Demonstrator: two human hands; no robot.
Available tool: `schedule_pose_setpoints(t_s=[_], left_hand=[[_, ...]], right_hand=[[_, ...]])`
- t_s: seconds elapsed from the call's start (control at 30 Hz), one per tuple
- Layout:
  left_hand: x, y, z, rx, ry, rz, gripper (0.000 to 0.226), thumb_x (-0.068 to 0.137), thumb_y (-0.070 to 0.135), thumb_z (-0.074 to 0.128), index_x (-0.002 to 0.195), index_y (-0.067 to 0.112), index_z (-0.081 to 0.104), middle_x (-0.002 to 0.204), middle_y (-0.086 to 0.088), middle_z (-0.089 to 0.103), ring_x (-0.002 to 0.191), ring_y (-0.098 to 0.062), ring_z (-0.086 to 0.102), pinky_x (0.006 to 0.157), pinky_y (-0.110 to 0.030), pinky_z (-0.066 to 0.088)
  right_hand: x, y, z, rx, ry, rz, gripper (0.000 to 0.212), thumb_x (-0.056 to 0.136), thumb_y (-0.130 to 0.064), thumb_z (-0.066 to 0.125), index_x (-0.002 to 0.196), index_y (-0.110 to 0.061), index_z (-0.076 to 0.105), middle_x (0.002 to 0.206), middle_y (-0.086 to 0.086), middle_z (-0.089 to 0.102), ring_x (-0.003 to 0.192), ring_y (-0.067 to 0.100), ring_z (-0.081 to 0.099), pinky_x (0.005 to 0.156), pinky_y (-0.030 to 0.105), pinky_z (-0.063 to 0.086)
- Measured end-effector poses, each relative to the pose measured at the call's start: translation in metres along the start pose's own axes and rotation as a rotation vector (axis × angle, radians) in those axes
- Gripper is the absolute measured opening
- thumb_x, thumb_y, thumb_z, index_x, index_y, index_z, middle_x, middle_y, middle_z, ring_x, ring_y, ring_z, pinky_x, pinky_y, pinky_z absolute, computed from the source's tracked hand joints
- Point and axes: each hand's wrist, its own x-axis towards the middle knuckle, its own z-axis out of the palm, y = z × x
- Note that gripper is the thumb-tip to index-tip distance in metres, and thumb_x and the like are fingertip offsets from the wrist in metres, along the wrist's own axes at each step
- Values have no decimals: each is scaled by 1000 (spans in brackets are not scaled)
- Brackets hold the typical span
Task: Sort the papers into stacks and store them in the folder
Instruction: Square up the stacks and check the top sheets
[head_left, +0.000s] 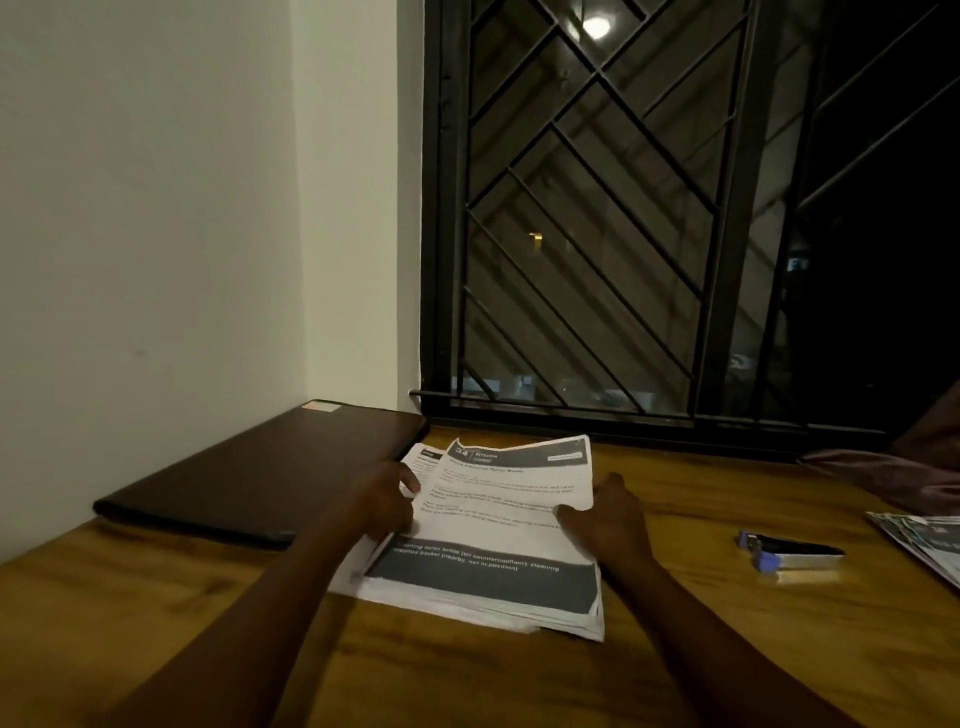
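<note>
A thick stack of printed papers lies in the middle of the wooden table, its top sheet bearing dark header and footer bands. My left hand rests on the stack's left edge, fingers on the sheets there. My right hand holds the right edge of the top sheets, thumb on top. A dark brown folder lies flat and closed at the left, by the wall. A second, smaller pile of papers sits at the table's right edge.
A stapler with blue ends lies on the table right of the stack. A dark reddish cloth sits at the far right. A barred window stands behind the table, and a pale wall runs along the left.
</note>
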Motion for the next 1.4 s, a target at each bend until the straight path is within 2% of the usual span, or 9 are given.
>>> schedule_pose_setpoints(t_s=[0.1, 0.23, 0.4, 0.57, 0.77, 0.97, 1.2, 1.3, 1.4], left_hand=[[0, 2, -2, 52, 40, 12, 51, 82, 5, 74, 127, 15, 52, 119, -12, 57, 88, -21, 57, 72, -30, 54], [-6, 14, -4, 195, 218, 120, 53, 79, 24, 80, 126, 17, 55, 134, -8, 55, 115, -22, 53, 97, -29, 44], [-31, 61, 0, 207, 275, 261, 50, 91, 32, 66, 136, 17, 48, 134, -2, 57, 112, -15, 53, 82, -17, 31], [-35, 117, 47, 29, 141, 382, 48, 88, 21, 70, 132, 13, 51, 124, -11, 61, 108, -21, 58, 87, -28, 46], [-42, 202, 131, -255, -91, 443, 54, 83, 16, 75, 131, 14, 51, 101, -9, 62, 76, -14, 60, 57, -22, 50], [-61, 286, 213, -604, -425, 309, 46, 86, 10, 72, 127, 13, 50, 94, -10, 62, 70, -20, 60, 59, -34, 56], [-98, 335, 288, -704, -681, 189, 33, 86, 14, 73, 113, 18, 54, 113, -7, 61, 95, -22, 54, 87, -40, 44], [-104, 352, 302, -731, -674, 161, 9, 89, 8, 67, 91, 14, 60, 98, -8, 68, 84, -22, 61, 76, -33, 47], [-100, 361, 309, -784, -647, 132, 30, 87, 7, 68, 116, 5, 60, 106, -16, 70, 79, -27, 65, 59, -32, 52]], right_hand=[[1, 2, -1, 37, 7, 9, 44, 81, -18, 72, 115, -5, 47, 118, 10, 63, 102, 26, 63, 52, 20, 40], [2, 6, -7, 125, 32, 13, 40, 85, -14, 68, 116, -5, 46, 118, 12, 62, 100, 28, 64, 64, 31, 55], [-1, 8, -39, 214, 64, -25, 32, 85, -13, 67, 112, -15, 51, 106, 4, 60, 81, 12, 55, 58, 22, 47], [9, 20, -104, 155, 76, -107, 24, 82, -14, 69, 105, -16, 61, 105, 1, 63, 97, 17, 60, 84, 28, 48], [13, 73, -216, 67, 170, -13, 20, 79, -11, 71, 96, -18, 61, 94, 1, 63, 94, 19, 62, 87, 32, 48], [14, 138, -326, -101, 275, 96, 10, 82, -19, 69, 81, -13, 61, 79, 1, 62, 79, 19, 58, 67, 27, 42], [14, 218, -409, -506, 281, 404, 61, 84, -43, 65, 131, -8, 48, 131, 15, 55, 117, 32, 54, 98, 37, 43], [8, 237, -425, -549, 278, 555, 80, 84, -57, 59, 141, -8, 33, 143, 16, 43, 127, 34, 45, 106, 42, 37], [9, 247, -433, -559, 258, 607, 73, 87, -58, 55, 135, -5, 41, 136, 17, 49, 120, 33, 50, 100, 39, 42]])
